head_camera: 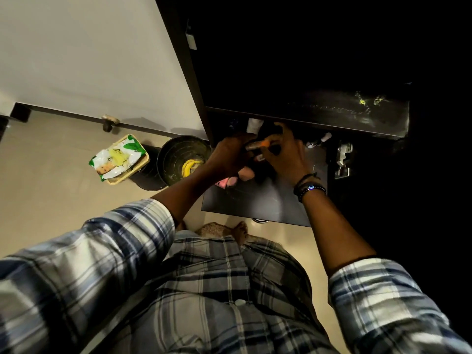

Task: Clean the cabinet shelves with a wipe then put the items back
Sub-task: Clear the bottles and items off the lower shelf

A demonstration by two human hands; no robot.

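Both my hands reach onto the lower dark shelf [268,203] of the open cabinet. My left hand [229,154] and my right hand [286,154] close together around a bundle of small items [258,146], among them a tube with an orange band. A pink rounded item [245,173] and a pink packet [221,183] lie on the shelf just below my left hand. A white bottle [253,125] stands behind my hands. The upper shelf [332,108] is dark and bare with wet streaks. A green and white pack of wipes [118,157] lies in a small basket on the floor.
A round black bin [178,159] holding a banana peel stands on the floor left of the cabinet, beside the basket [143,162]. A metal hinge [342,159] sits at the shelf's right. A small white-tipped item [319,140] lies at the back. My foot [240,232] is below.
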